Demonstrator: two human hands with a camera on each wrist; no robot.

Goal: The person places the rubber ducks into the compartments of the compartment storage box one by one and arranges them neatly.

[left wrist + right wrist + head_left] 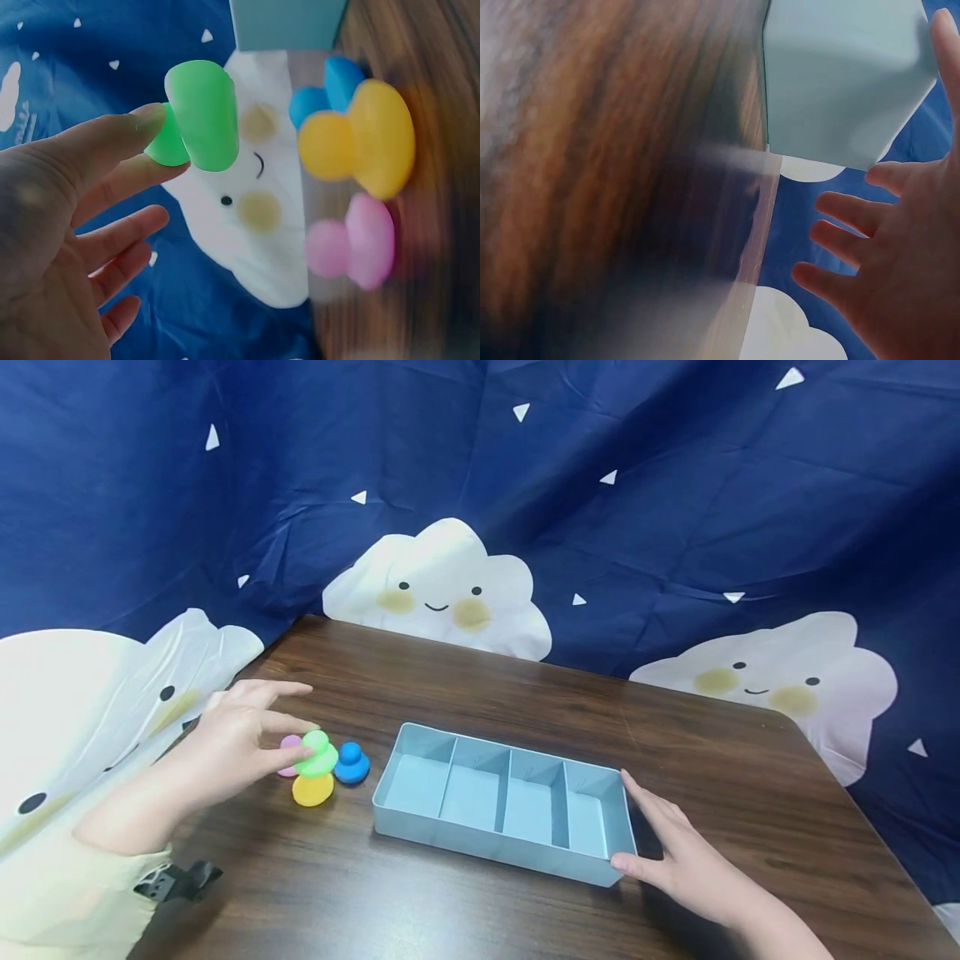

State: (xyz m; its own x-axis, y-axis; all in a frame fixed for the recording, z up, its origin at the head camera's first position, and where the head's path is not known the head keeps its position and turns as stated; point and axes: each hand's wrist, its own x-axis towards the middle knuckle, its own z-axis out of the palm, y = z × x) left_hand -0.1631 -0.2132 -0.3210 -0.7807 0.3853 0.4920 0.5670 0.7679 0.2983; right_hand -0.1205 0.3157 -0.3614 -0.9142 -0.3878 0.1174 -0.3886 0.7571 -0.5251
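My left hand [236, 731] pinches a green knobbed piece [318, 760] by its round knob, thumb against index finger. In the left wrist view this green piece [204, 116] hangs away from the tabletop, its thick disc facing outward, and the other fingers are loosely spread. Similar pieces stand close by on the table: a yellow one [312, 790], a blue one [351, 765] and a pink one [289, 756], partly hidden by the hand. At the right end of a light blue divided box [495, 845], my right hand [675, 852] touches its corners with thumb and index finger, fingers extended.
The box has several compartments in a row and stands on the dark wooden table [315, 893]. A blue curtain [637, 543] with white clouds hangs behind the table's far edge. A black strap [178, 882] is around the left wrist.
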